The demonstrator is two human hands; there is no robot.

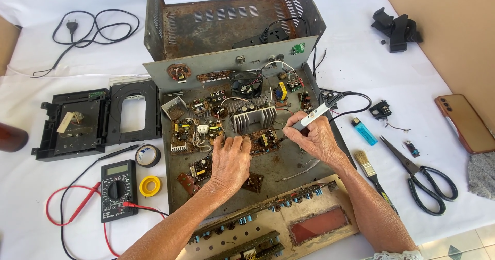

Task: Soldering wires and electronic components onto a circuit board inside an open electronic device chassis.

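An opened, rusty metal chassis (289, 164) lies on a white cloth, with several small circuit boards and a finned heat sink (252, 118) inside. My left hand (230, 161) rests palm down on the chassis floor, its fingertips touching a small brown circuit board (263, 140). My right hand (313, 136) grips a white soldering iron (320, 110) like a pen. The iron's tip points at the right edge of that board, and its black cord loops off to the right.
Left of the chassis lie a black multimeter (118, 190) with red leads, tape rolls (148, 156), a black plastic drive tray (77, 122) and a power cord (95, 28). To the right are a brush (372, 172), scissors (420, 176), blue lighter (364, 131) and phone (465, 123). A detached front panel (289, 224) lies near me.
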